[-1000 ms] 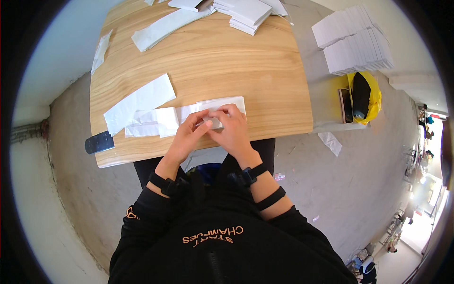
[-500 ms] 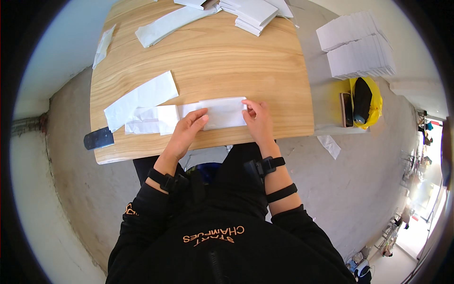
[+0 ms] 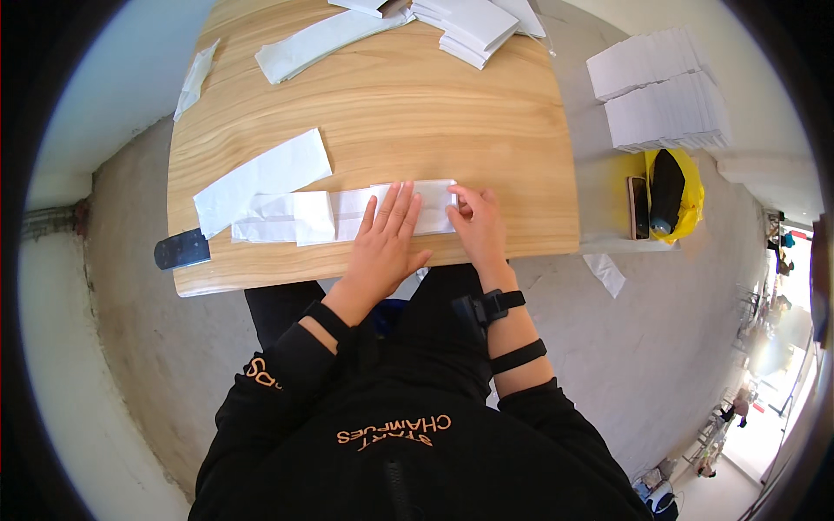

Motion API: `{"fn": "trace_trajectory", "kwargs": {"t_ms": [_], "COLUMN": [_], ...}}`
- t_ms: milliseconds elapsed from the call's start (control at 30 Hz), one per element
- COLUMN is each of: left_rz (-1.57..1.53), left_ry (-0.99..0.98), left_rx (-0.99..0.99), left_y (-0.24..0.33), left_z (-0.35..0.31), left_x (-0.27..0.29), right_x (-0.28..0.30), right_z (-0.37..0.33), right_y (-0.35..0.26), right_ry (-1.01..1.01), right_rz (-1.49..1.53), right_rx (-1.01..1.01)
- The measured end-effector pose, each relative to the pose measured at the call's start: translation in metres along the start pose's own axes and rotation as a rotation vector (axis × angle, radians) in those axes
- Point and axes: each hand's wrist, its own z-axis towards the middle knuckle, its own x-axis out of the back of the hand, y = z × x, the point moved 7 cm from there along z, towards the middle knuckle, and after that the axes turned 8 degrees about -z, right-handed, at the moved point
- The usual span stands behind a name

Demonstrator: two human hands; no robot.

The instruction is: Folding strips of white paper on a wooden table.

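Observation:
A flat white folded sheet or packet (image 3: 434, 201) lies along the near edge of the wooden table; I cannot tell whether it is paper or a thin box. My left hand (image 3: 387, 243) rests flat on it, palm down with fingers stretched out and a little apart. At its right end, the thumb and fingertips of my right hand (image 3: 480, 226) pinch the edge. Running left from under my left hand is a thin, partly see-through white sleeve (image 3: 269, 219) with a folded flap (image 3: 314, 217). Behind this lies another white sleeve (image 3: 265, 181), set at a slant.
A dark flat object (image 3: 182, 250) sits at the table's left corner. More white sleeves (image 3: 326, 45) and folded white pieces (image 3: 478, 30) lie at the far side. To the right are white stacks (image 3: 665, 108), a yellow bag (image 3: 691, 195) and a phone-like object (image 3: 638, 208).
My left hand has gone from curled fingers at the packet's left part to lying flat on it, further right. The right hand keeps its pinch at the right end.

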Motion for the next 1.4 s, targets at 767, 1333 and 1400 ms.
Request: {"fn": "trace_trajectory", "kwargs": {"t_ms": [767,1333,1400], "left_rz": [0.087,0.196,0.148], "left_ry": [0.030,0.742,0.682], "left_rx": [0.156,0.961,0.890], "left_y": [-0.025,-0.192,-0.196], "left_z": [-0.009,-0.161,-0.156], "left_x": [-0.019,0.108,0.104], "right_x": [-0.063,-0.071,-0.072], "right_z": [0.012,0.011,0.013], "right_y": [-0.061,-0.060,-0.059], "right_ry": [0.102,0.051,0.053], "right_rz": [-0.372,-0.585,-0.577], "right_rx": [0.254,0.239,0.245]}}
